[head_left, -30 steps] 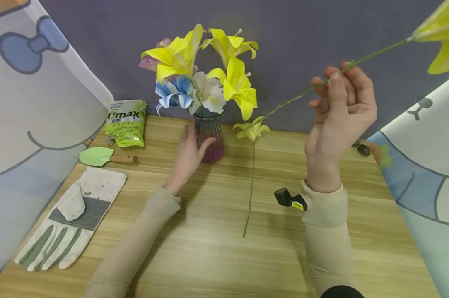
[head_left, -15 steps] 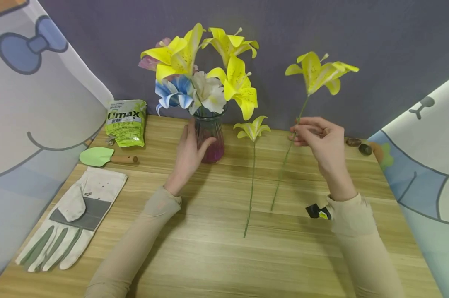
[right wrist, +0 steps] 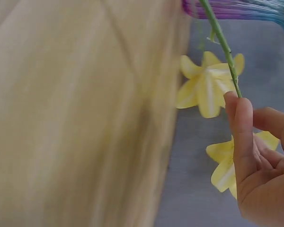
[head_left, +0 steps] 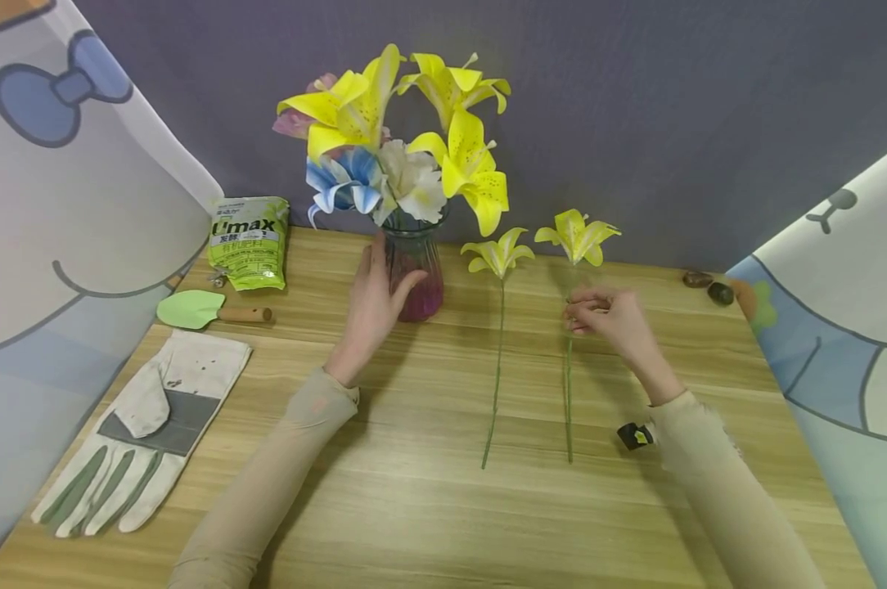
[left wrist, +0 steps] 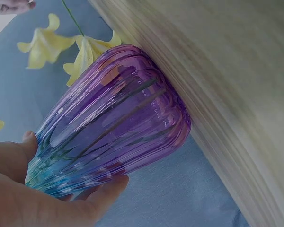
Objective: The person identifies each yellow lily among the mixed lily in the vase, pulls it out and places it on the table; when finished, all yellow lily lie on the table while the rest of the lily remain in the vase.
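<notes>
A ribbed glass vase (head_left: 423, 286), purple at its base and bluish above, stands near the table's back edge. Yellow lilies (head_left: 473, 176), a blue flower (head_left: 346, 184), a white flower (head_left: 414, 188) and a pink one (head_left: 294, 124) fill it. My left hand (head_left: 370, 311) holds its side, thumb and fingers around the upper glass in the left wrist view. Right of the vase, a single yellow lily (head_left: 499, 260) lies on the table. Beside that, my right hand (head_left: 611, 321) pinches the green stem (right wrist: 221, 42) of another yellow lily (head_left: 578, 239) between thumb and fingers, low over the table.
At the left are a green Umax bag (head_left: 248, 245), a small trowel (head_left: 193, 308) with a wooden handle, and a white-and-grey work glove (head_left: 156, 417). Two dark stones (head_left: 720, 294) sit at the back right. A grey wall backs the wooden table (head_left: 429, 523).
My right hand has brought its lily from the upper right down to the table, upright and parallel with the lying one. My left hand has stayed on the vase.
</notes>
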Demonstrator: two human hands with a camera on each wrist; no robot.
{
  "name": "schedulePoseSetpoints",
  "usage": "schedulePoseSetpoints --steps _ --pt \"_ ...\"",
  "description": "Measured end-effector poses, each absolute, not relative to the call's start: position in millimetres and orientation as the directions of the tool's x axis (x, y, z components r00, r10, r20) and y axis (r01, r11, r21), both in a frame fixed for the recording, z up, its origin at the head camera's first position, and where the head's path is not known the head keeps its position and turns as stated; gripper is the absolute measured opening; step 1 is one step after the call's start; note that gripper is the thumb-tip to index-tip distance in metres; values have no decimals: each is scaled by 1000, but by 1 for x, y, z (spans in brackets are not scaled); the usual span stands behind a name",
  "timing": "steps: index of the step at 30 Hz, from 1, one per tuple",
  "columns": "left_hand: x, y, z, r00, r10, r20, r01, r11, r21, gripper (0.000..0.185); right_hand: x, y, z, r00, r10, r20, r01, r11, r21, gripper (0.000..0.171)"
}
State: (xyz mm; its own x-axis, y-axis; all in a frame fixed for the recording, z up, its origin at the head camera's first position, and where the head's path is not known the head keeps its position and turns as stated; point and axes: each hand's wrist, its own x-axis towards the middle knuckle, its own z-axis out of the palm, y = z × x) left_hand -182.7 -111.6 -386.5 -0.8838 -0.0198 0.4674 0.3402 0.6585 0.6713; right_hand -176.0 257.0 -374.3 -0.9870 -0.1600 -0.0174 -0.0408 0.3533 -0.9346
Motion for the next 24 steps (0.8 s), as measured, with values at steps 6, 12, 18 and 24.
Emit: schedulePoseSetpoints --steps 6,12,18,24 --pt "-183 -113 -387 -886 -19 463 337 660 672 90 -182 258 -388 -983 -162 -86 14 402 -915 31" --pt "-184 -112 -387 -885 -11 465 345 656 672 89 -184 261 -396 -979 -164 -118 28 467 -884 32" --pt "-184 -112 -386 -884 -14 467 347 650 676 89 -184 262 -400 -973 -179 -148 28 542 -840 31" --pt "-184 -113 -388 -876 -16 481 355 655 667 89 -182 262 -398 -968 -201 -150 9 572 -820 33"
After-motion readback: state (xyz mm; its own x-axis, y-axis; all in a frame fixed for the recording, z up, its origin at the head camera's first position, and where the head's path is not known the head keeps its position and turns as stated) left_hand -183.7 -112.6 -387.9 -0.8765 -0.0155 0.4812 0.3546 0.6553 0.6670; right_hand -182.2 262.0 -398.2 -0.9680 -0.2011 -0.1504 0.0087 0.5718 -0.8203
